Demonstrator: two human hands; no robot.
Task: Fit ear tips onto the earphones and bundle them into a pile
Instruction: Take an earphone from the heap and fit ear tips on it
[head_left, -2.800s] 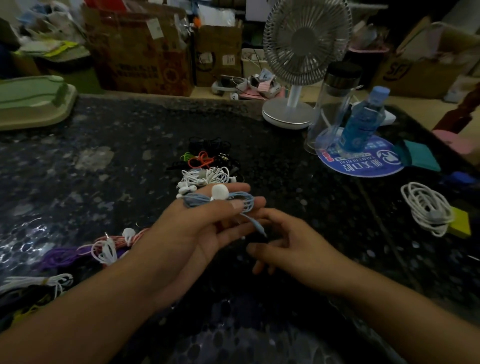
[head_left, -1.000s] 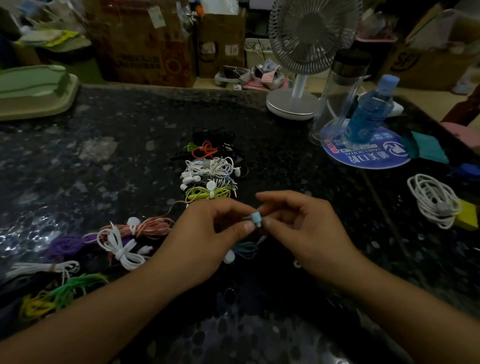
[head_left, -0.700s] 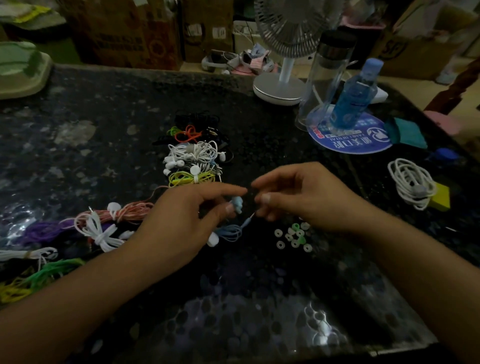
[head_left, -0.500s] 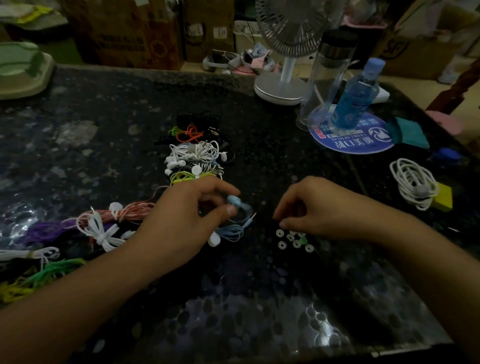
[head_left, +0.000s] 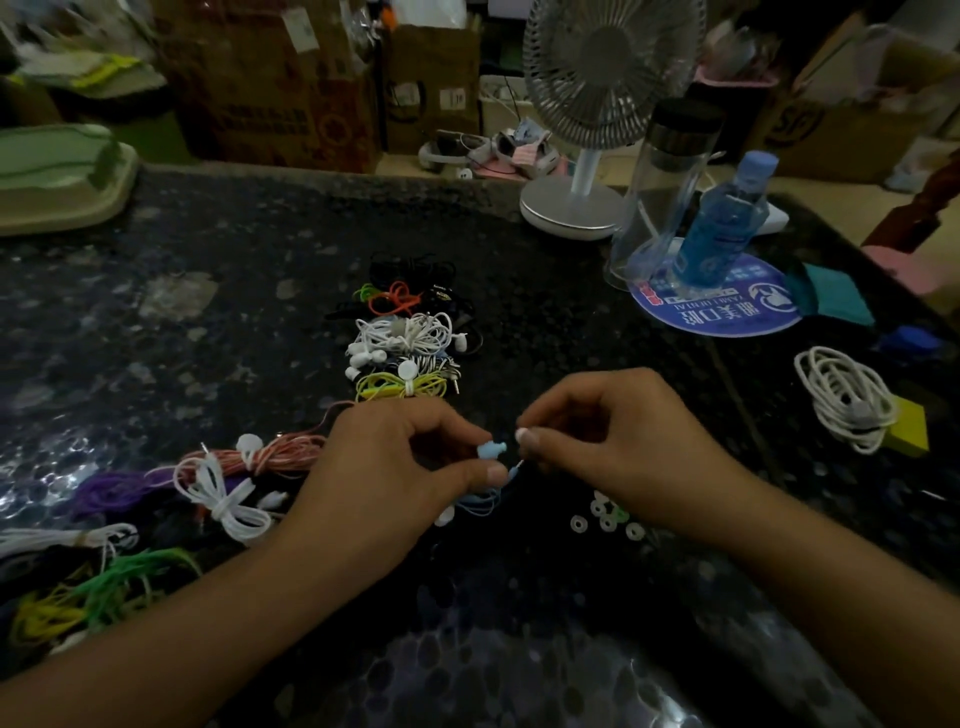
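Observation:
My left hand (head_left: 395, 478) pinches a light blue earbud (head_left: 491, 449) between thumb and forefinger, its blue cord (head_left: 480, 503) dangling below with a white bud by the table. My right hand (head_left: 613, 441) pinches a small white ear tip (head_left: 521, 433) just right of the bud, a small gap between them. Several loose white and green ear tips (head_left: 605, 517) lie on the dark table under my right wrist. A pile of bundled earphones (head_left: 410, 343) in black, orange, white and yellow lies beyond my hands.
Unbundled coloured earphones (head_left: 223, 483) spread at the left. A coiled white cable (head_left: 844, 405) lies at the right by a yellow block (head_left: 909, 426). A desk fan (head_left: 597, 130), a glass bottle (head_left: 670, 182) and a blue bottle (head_left: 719, 223) stand at the back right; a green tray (head_left: 57, 176) at the back left.
My right hand dipped to the loose ear tips, picked one up and came back up beside the blue bud. My left hand kept hold of the bud.

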